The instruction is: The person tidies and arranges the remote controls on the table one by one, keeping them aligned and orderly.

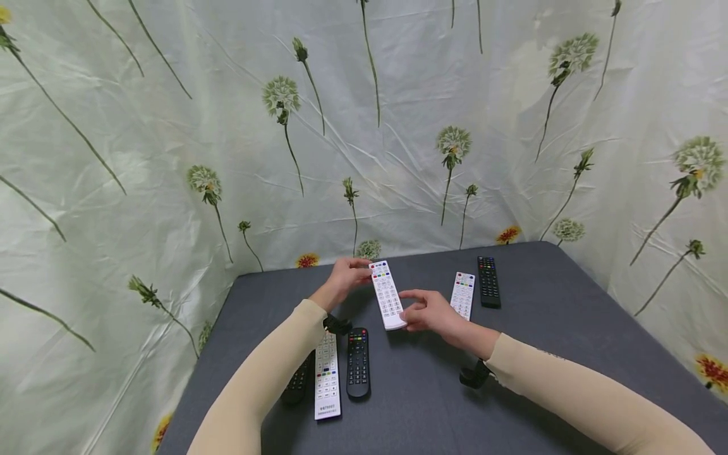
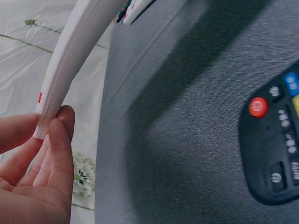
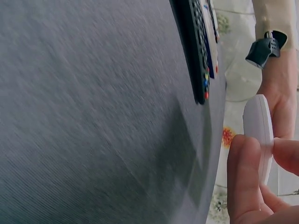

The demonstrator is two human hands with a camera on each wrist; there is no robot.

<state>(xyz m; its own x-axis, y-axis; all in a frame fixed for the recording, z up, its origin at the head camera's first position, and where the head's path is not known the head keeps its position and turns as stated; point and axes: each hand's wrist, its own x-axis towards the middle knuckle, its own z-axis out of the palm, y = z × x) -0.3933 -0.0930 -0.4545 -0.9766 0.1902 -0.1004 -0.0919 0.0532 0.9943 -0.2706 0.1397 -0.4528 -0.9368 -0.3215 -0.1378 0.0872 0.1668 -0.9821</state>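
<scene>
A white remote control with coloured buttons is held up above the dark grey table between both hands, its button side facing the head camera. My left hand pinches its far end between thumb and fingers; the left wrist view shows the remote edge-on in that grip. At the near right corner my right hand pinches it, thumb on one face and fingers on the other, as the right wrist view shows. The remote's shadow falls on the cloth below.
Left of centre lie a black remote, a long white remote and another black remote partly behind the left arm. Past the right hand lie a smaller white remote and a black one. A flowered curtain hangs behind the table.
</scene>
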